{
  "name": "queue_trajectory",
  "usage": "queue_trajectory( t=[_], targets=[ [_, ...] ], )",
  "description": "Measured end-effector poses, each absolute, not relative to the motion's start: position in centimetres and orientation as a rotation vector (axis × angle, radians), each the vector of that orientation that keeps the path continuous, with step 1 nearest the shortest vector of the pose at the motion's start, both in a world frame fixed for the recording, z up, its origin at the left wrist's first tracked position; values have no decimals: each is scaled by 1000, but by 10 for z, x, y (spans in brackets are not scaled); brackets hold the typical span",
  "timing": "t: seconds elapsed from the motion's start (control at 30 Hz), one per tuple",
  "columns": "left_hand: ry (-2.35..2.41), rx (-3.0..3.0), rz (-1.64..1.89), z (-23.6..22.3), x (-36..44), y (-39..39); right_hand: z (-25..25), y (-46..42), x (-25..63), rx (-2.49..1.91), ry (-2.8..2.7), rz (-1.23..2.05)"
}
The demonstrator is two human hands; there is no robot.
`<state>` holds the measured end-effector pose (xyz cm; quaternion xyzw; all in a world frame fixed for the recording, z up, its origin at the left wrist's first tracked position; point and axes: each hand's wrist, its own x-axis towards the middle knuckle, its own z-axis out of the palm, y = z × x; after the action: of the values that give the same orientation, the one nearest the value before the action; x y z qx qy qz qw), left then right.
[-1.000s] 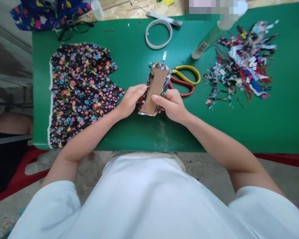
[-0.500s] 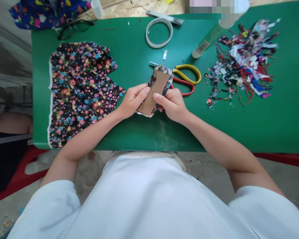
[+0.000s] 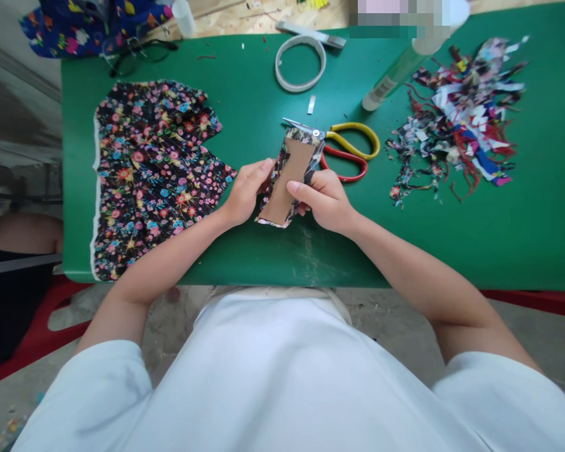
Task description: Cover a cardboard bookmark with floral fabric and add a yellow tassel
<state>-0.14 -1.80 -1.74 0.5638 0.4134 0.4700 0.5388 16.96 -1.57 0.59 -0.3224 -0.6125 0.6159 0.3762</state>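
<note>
A tilted strip of brown cardboard (image 3: 289, 172), edged all round with folded floral fabric, is held between my hands above the table. My left hand (image 3: 248, 189) grips its left edge with thumb and fingers. On the right, my right hand (image 3: 328, 196) presses its thumb on the bare cardboard, the fingers curled beneath and partly hidden. Just beyond the strip lie scissors (image 3: 353, 139) with one yellow and one red handle, their blades pointing left. Black floral cloth (image 3: 155, 176) with a white edge is spread to the left of my left hand.
On the green table (image 3: 475, 245) a roll of tape (image 3: 279, 66) lies beside a box cutter (image 3: 332, 40). Fabric scraps (image 3: 471, 119) are heaped at the right, near a clear tube (image 3: 386, 88). Eyeglasses (image 3: 122, 59) and blue patterned cloth (image 3: 66, 31) are at the far left.
The cardboard strip has shifted slightly toward me, uncovering more of the scissor blades. My left thumb moved onto the cardboard, then back to its edge. My right hand keeps its grip.
</note>
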Motion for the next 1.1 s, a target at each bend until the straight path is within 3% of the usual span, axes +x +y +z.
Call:
queue_trajectory(
  t=[0.77,1.1],
  targets=[
    [1018,1561,1147,-11,-4,-13,6,-19,171,-917,-1735,1365],
    [1033,1316,1173,-19,0,-16,4,-17,169,-873,-1721,1408]
  ],
)
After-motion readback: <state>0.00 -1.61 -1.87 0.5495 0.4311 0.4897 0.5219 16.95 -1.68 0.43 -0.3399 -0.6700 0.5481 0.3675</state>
